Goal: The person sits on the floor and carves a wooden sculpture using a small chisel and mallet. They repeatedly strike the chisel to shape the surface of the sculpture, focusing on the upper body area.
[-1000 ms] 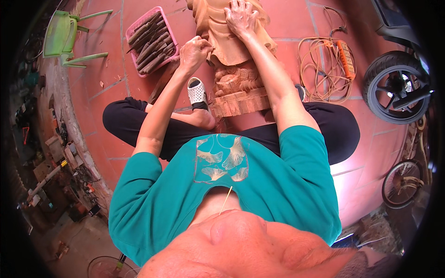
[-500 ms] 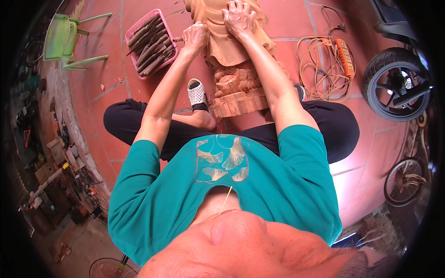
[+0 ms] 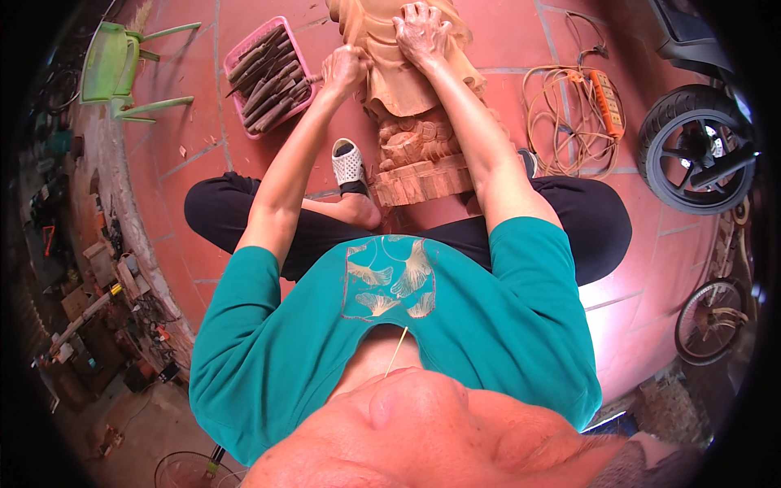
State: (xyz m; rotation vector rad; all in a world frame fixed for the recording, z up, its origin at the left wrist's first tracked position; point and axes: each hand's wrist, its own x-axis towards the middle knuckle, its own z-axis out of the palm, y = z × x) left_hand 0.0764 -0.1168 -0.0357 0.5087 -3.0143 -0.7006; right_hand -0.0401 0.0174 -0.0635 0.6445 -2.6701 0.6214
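A carved wooden statue (image 3: 399, 85) lies on the floor between my legs, with draped folds and a rougher block base (image 3: 423, 180) towards me. My left hand (image 3: 346, 67) is closed in a fist at the statue's left side. A short brown handle (image 3: 315, 79), apparently a carving chisel's, pokes out of that fist on the left; its blade is hidden. Spread over the top of the statue, my right hand (image 3: 423, 34) rests with slightly bent fingers on the wood. Just left of my left hand stands a pink basket (image 3: 307, 104) holding several wooden-handled carving tools (image 3: 264, 77).
Red tiles (image 3: 179, 195) cover the floor. A green plastic chair (image 3: 110, 65) is at the far left. To the right lie a coiled cord (image 3: 553, 122) and an orange power strip (image 3: 607, 104), beside a motorbike wheel (image 3: 695, 146). Clutter (image 3: 98, 268) lines the left edge.
My left hand has shifted slightly towards me, and the handle has moved with it. My right hand keeps its place on the statue.
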